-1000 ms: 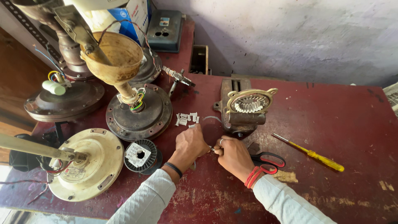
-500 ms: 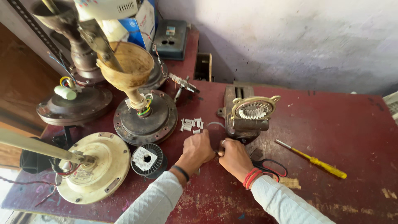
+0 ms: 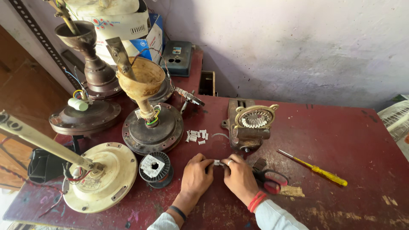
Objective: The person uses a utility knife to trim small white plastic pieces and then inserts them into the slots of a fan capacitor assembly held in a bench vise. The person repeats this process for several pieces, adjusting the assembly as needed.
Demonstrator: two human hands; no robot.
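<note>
My left hand (image 3: 197, 175) and my right hand (image 3: 238, 176) rest close together on the dark red table (image 3: 332, 179). Between their fingertips they pinch a small white strip of paper-like material (image 3: 218, 163). A few similar white strips (image 3: 197, 136) lie just beyond, near the brown fan motor base. A small vise (image 3: 247, 127) holding a round toothed stator core stands right behind my hands. Red-handled scissors (image 3: 268, 178) lie beside my right hand.
A spool of copper wire (image 3: 154, 167) sits left of my left hand. Three ceiling fan motors stand at left: cream (image 3: 102, 179), brown (image 3: 151, 127), dark (image 3: 85, 116). A yellow-handled screwdriver (image 3: 315, 168) lies at right. Boxes and a grey switch box (image 3: 177, 57) stand at the back.
The view has shifted and my hands now sit a little nearer the table's front edge, still together on the white strip. Nothing else on the table has moved.
</note>
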